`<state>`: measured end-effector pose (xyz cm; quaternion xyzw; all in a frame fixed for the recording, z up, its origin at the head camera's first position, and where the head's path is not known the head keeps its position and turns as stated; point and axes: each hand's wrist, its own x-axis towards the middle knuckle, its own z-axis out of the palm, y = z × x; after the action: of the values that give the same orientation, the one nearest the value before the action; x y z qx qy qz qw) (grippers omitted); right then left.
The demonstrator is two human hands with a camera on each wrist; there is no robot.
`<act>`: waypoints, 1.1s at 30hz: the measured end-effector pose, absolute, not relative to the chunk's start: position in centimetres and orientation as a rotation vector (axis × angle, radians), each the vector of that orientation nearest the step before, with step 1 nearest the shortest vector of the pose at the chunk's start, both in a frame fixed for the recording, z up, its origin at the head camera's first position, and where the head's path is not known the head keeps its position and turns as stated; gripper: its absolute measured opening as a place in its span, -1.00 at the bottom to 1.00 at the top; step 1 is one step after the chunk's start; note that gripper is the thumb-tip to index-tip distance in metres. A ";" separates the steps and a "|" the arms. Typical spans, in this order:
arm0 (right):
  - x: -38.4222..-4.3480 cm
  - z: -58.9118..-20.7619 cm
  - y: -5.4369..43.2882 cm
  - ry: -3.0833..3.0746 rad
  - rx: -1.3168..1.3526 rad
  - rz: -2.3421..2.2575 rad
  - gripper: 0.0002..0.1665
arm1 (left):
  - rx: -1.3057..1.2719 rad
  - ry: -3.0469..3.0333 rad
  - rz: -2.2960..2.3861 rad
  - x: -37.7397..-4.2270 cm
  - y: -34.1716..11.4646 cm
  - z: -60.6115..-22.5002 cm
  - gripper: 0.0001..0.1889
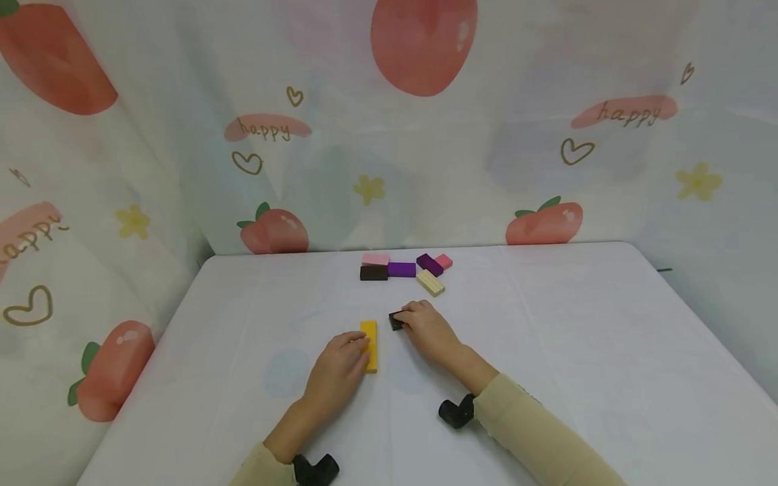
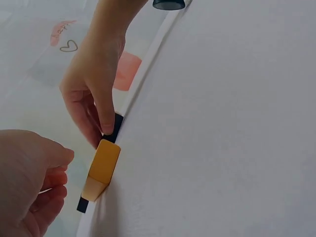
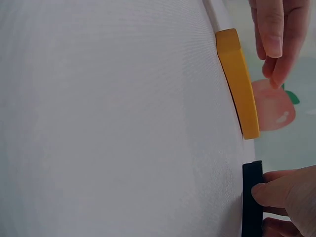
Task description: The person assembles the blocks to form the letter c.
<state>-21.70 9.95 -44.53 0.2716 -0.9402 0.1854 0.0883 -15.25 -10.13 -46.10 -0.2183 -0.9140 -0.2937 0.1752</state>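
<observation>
A yellow block (image 1: 372,347) lies lengthwise on the white table, pointing away from me. My left hand (image 1: 337,371) is just left of it with fingers loosely bent. Both wrist views show a gap between that hand (image 2: 29,182) and the yellow block (image 3: 239,84). To the right and slightly farther off, my right hand (image 1: 431,334) pinches a black block (image 1: 396,320), whose right end the fingers cover in the head view. The right wrist view shows the thumb on the black block (image 3: 253,197), which is apart from the yellow one.
Toward the table's back edge lie a pink block (image 1: 375,259), a dark brown block (image 1: 373,273), a purple block (image 1: 402,270), a dark purple block (image 1: 429,264), a coral block (image 1: 445,261) and a cream block (image 1: 431,283). A printed curtain (image 1: 425,169) hangs behind.
</observation>
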 end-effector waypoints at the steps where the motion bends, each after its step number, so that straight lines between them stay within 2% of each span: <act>1: -21.7 -44.5 10.0 -2.802 0.804 0.554 -0.72 | -0.601 -2.579 -0.872 -15.4 -10.2 -46.2 -0.72; 8: -21.8 -44.5 9.9 -2.801 0.809 0.565 -0.72 | -0.665 -2.579 -0.940 -16.1 -10.7 -47.1 -0.68; 15: -22.0 -44.5 9.8 -2.797 0.818 0.549 -0.72 | -0.830 -2.537 -0.818 -16.3 -11.0 -47.3 -0.75; 33: -22.8 -44.1 9.1 -2.797 0.852 0.538 -0.73 | -0.870 -2.557 -0.825 -16.5 -11.3 -47.6 -0.74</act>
<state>-22.78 9.06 -44.14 0.2855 -0.9375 0.1802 0.0841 -16.52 -11.34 -47.61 -0.3041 -0.8941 -0.2885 0.1578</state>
